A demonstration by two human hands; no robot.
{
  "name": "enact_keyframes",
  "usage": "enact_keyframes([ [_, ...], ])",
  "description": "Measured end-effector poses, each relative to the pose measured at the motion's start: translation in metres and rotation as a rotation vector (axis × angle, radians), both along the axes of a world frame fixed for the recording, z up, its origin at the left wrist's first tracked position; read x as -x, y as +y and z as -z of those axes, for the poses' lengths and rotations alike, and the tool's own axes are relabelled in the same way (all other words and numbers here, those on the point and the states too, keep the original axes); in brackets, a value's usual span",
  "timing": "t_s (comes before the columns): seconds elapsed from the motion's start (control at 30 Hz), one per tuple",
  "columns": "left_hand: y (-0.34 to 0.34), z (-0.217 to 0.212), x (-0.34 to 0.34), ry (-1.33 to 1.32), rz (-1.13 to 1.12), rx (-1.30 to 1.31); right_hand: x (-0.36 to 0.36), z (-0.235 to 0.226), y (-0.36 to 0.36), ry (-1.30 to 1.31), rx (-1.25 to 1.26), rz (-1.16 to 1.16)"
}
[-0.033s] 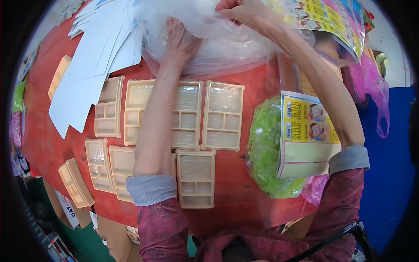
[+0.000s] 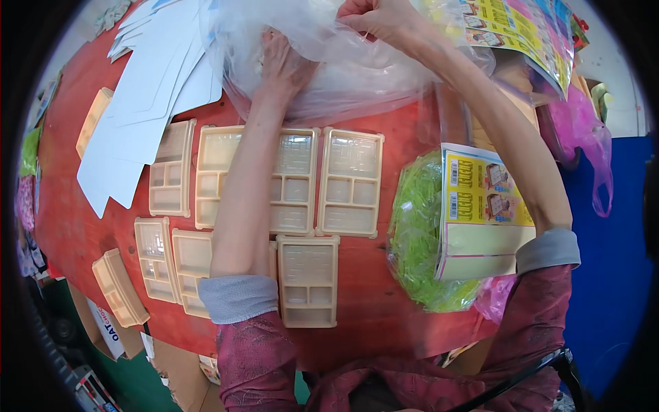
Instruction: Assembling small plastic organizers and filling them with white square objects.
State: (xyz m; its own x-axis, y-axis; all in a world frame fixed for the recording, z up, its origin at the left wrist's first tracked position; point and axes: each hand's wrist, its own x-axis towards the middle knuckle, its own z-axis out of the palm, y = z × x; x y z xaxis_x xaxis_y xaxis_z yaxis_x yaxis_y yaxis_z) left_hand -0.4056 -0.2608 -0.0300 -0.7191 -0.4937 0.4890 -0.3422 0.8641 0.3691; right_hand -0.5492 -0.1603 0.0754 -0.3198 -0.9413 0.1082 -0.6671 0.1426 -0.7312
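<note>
At the far side of the table lies a large clear plastic bag [image 2: 343, 75] with whitish contents that I cannot make out. My left hand [image 2: 283, 67] reaches into its left part, and film and folds hide the fingertips. Higher up, my right hand [image 2: 379, 19] pinches the bag's upper film between thumb and fingers. Shallow beige compartment trays [image 2: 351, 180] lie in rows on the red table, nearer to me than the bag. My left forearm passes over some of them and hides parts. Another tray [image 2: 308, 281] sits in the near row.
White card sheets [image 2: 137, 130] spread at the far left. Right of the trays rests a bag of bright green strips [image 2: 415, 226], partly under yellow printed sheets [image 2: 484, 206]. More printed sheets [image 2: 511, 34] and a pink plastic bag [image 2: 583, 130] are at the far right. Cardboard boxes [image 2: 178, 371] stand below the near edge.
</note>
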Motion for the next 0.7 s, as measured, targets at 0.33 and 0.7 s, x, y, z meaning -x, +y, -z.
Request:
enact_keyframes([
  [0.33,-0.022,0.059,0.006,0.041,0.015,0.332,-0.019,0.019,-0.028,0.586,0.548,-0.211],
  [0.7,-0.005,0.026,-0.026,0.51,0.151,-0.115,-0.088,0.024,-0.046,1.238,0.282,-0.341],
])
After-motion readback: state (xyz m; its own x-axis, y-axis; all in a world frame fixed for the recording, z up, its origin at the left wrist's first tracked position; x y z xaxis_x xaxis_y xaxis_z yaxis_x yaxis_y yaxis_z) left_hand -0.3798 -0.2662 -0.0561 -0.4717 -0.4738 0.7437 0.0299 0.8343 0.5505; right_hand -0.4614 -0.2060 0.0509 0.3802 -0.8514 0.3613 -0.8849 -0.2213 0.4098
